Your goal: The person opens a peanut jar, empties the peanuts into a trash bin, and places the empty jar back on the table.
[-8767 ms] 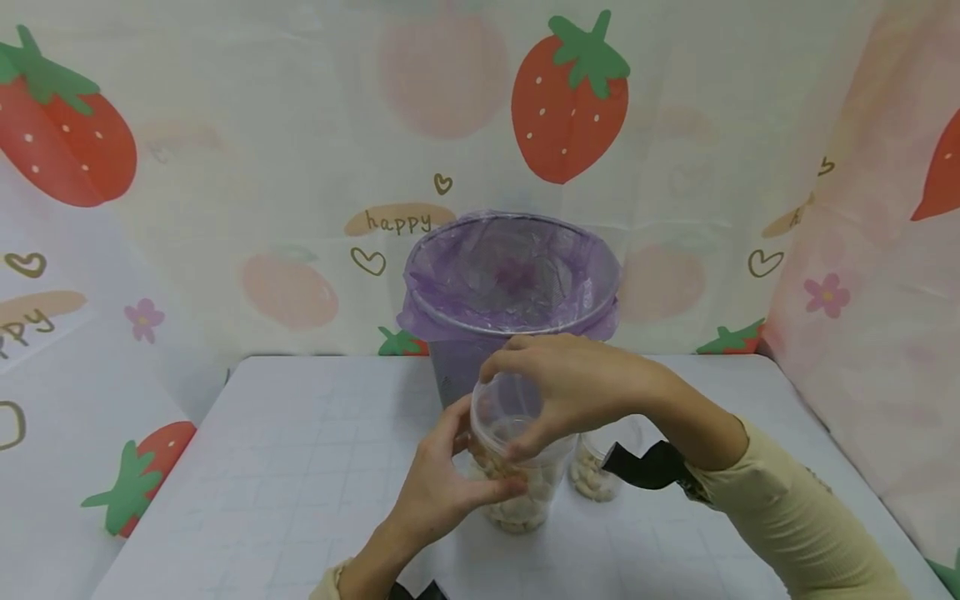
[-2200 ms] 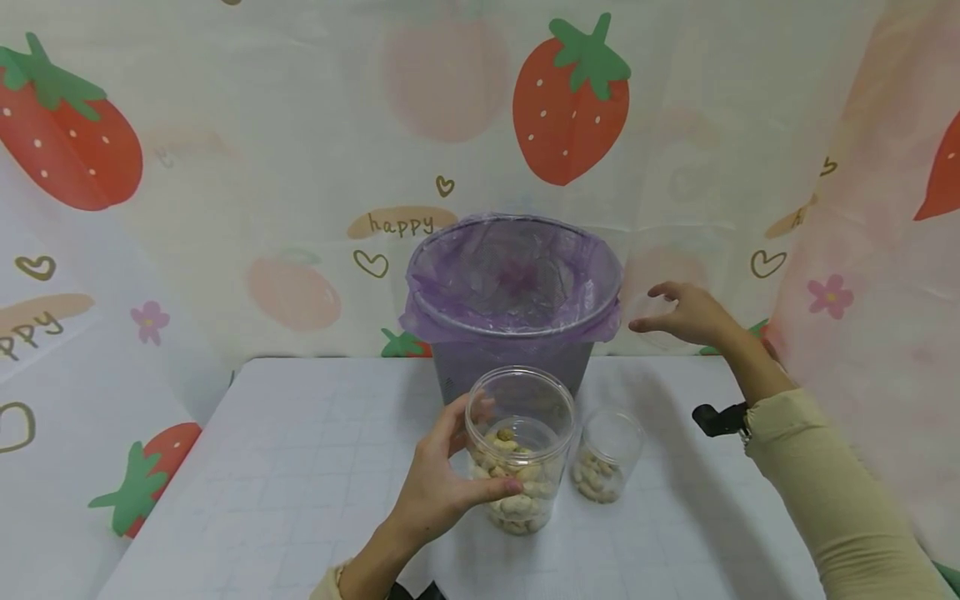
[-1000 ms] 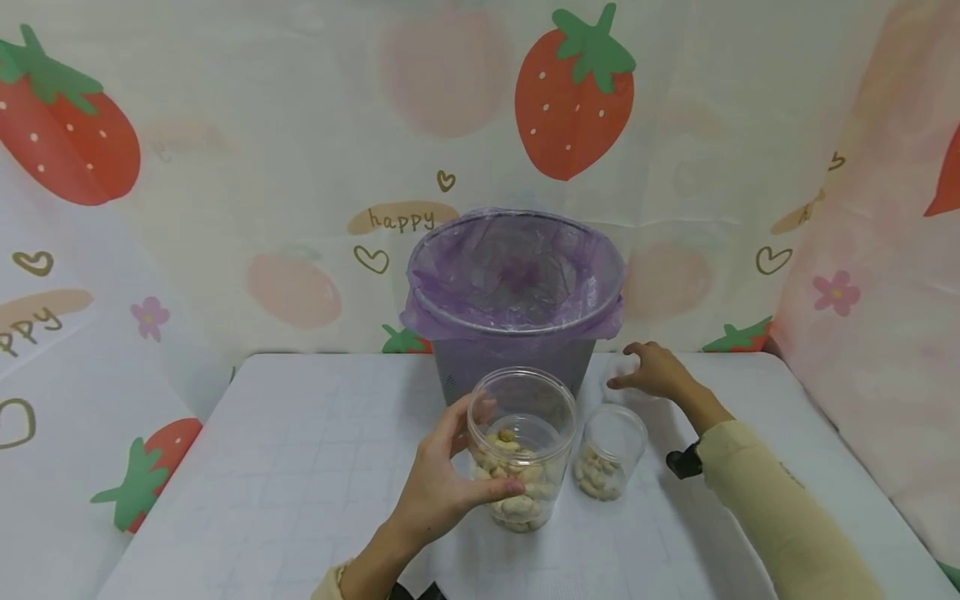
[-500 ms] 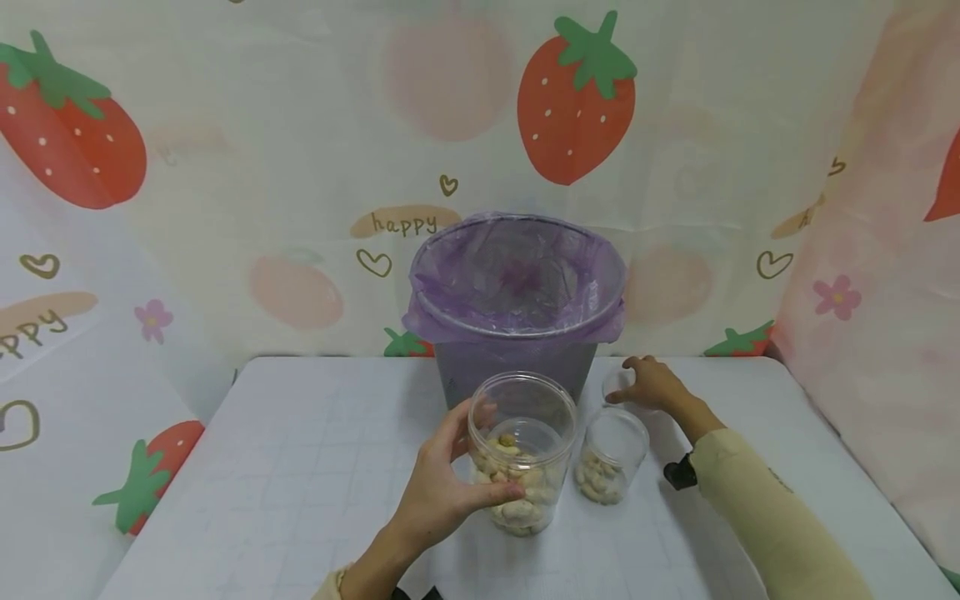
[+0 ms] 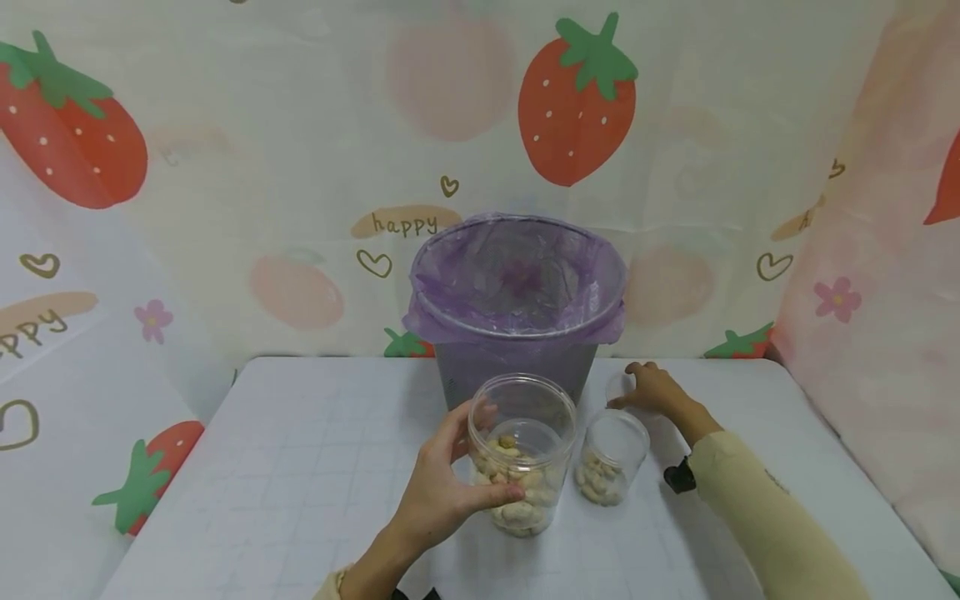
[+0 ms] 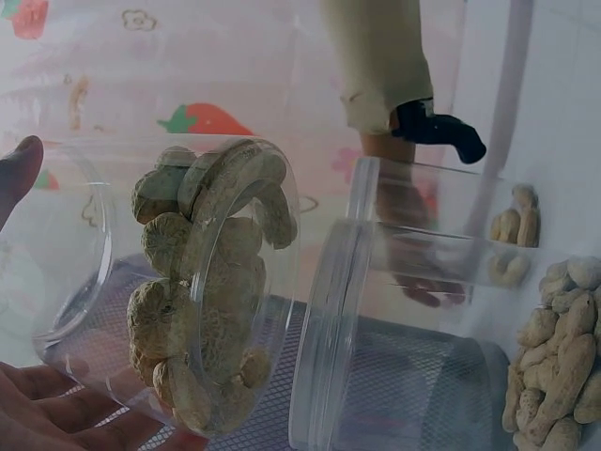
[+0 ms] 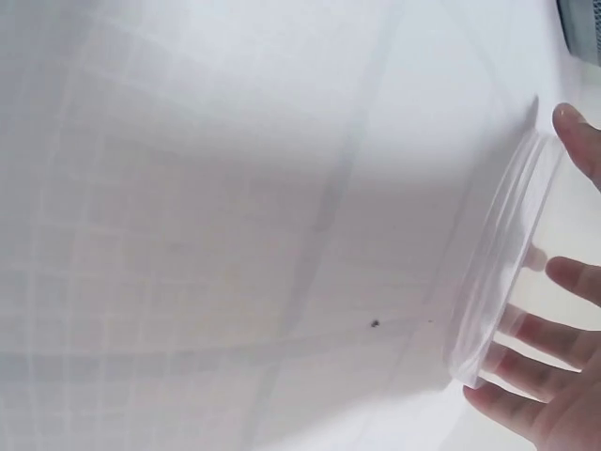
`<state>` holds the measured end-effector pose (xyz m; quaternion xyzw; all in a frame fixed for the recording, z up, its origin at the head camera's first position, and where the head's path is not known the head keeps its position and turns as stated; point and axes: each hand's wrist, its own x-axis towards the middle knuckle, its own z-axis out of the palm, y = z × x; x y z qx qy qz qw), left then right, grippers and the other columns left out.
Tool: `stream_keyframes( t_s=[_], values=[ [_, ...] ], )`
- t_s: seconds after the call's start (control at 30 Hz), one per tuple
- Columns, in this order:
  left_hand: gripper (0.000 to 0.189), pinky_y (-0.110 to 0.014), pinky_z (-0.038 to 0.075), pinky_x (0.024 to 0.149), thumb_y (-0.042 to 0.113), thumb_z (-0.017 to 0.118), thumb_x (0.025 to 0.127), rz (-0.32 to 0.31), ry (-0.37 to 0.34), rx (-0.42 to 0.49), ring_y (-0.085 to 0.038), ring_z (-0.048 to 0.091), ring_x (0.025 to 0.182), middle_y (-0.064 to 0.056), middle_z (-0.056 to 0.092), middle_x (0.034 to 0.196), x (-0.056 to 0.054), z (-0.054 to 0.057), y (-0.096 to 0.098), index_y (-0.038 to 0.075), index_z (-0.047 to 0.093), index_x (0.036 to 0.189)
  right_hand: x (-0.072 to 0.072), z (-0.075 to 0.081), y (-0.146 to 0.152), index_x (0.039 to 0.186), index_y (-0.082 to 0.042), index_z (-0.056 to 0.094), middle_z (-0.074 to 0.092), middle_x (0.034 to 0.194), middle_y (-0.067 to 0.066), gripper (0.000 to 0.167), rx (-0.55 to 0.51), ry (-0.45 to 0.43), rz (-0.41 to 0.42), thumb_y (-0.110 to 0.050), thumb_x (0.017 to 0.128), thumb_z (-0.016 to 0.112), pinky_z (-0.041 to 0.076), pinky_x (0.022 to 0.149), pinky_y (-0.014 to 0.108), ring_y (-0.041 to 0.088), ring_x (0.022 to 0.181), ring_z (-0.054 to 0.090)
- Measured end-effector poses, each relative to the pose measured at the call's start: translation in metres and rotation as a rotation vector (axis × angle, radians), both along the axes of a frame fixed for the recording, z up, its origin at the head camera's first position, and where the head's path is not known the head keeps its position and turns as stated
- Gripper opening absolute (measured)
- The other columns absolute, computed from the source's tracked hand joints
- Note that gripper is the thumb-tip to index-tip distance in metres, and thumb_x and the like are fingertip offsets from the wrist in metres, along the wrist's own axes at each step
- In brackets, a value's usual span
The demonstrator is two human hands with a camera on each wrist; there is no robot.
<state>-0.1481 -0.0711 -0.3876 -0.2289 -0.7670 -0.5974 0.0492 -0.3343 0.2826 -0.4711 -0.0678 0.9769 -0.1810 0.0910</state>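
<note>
Our left hand (image 5: 442, 483) curls round the large peanut jar (image 5: 531, 457). The round clear lid (image 7: 507, 258), lacking a long axis, sits on the desk (image 5: 322, 467) toward the jar's two o'clock; our right hand (image 5: 656, 392) is nearer, fingers spread wide about its rim.

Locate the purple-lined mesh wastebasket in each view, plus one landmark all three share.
Head: mesh wastebasket at centre, behind the clear peanut jars.
Left wrist: mesh wastebasket at lower middle, partly seen through the jars; picture turned sideways.
Right wrist: only a sliver of the mesh wastebasket, top-right corner.
Shared landmark: right hand, right of centre in head and left wrist views, at the right edge in right wrist.
</note>
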Motion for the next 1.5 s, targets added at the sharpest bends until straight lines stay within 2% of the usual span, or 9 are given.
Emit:
stream_keyframes(
  t_s=[0.27,0.47,0.67,0.87,1.13,1.33,1.5],
  values=[
    [0.093,-0.045,0.046,0.104,0.027,0.089,0.069,-0.005,0.007,-0.002,-0.029,0.053,0.128,-0.013,0.053,0.142,0.001,0.0,0.0,0.016,0.038,0.147,0.001,-0.008,0.0,0.133,0.011,0.046,0.046,0.131,0.04,0.086,0.012,0.04,0.014,-0.048,0.079,0.076,0.044,0.096,0.063,0.058,0.117,0.048],
    [0.094,-0.043,0.047,0.104,0.028,0.088,0.07,-0.015,0.02,0.003,-0.032,0.053,0.128,-0.012,0.054,0.141,0.0,0.001,0.0,0.012,0.037,0.147,0.001,-0.005,0.002,0.134,0.011,0.045,0.045,0.133,0.04,0.089,0.011,0.036,0.012,-0.052,0.079,0.075,0.043,0.097,0.064,0.057,0.119,0.047],
    [0.094,-0.039,0.047,0.103,0.027,0.089,0.069,-0.003,0.017,-0.002,-0.029,0.054,0.128,-0.008,0.055,0.141,0.001,0.002,0.001,0.013,0.038,0.147,0.001,-0.002,0.002,0.135,0.01,0.045,0.044,0.133,0.04,0.089,-0.001,0.04,0.003,-0.052,0.079,0.075,0.042,0.098,0.064,0.057,0.12,0.046],
    [0.095,-0.038,0.048,0.103,0.027,0.089,0.069,-0.002,0.024,-0.004,-0.032,0.054,0.128,-0.007,0.055,0.141,0.001,0.002,0.002,0.012,0.038,0.147,0.0,0.0,0.002,0.135,0.01,0.045,0.044,0.133,0.041,0.09,-0.001,0.051,0.01,-0.052,0.079,0.075,0.043,0.098,0.064,0.058,0.119,0.046],
    [0.093,-0.039,0.048,0.103,0.024,0.089,0.069,0.005,0.021,0.0,-0.029,0.054,0.128,-0.013,0.055,0.14,0.002,0.002,0.002,0.017,0.039,0.146,0.001,0.009,0.005,0.134,0.013,0.044,0.044,0.13,0.043,0.089,-0.021,0.055,0.027,-0.053,0.081,0.072,0.043,0.098,0.064,0.058,0.118,0.047],
    [0.094,-0.038,0.048,0.103,0.022,0.089,0.069,0.004,0.015,0.004,-0.032,0.054,0.128,-0.012,0.055,0.14,0.002,0.001,0.002,0.015,0.038,0.147,0.001,0.021,0.007,0.133,0.017,0.043,0.047,0.131,0.042,0.084,-0.112,0.059,0.02,-0.049,0.087,0.067,0.044,0.099,0.061,0.055,0.119,0.049],
    [0.094,-0.037,0.047,0.103,0.021,0.089,0.068,0.002,0.006,0.012,-0.032,0.054,0.128,-0.013,0.055,0.139,0.002,0.001,0.002,0.014,0.038,0.147,0.003,0.034,0.01,0.137,0.014,0.042,0.046,0.137,0.038,0.075,-0.187,0.076,0.02,-0.044,0.093,0.061,0.046,0.098,0.06,0.053,0.122,0.05]
  ],
)
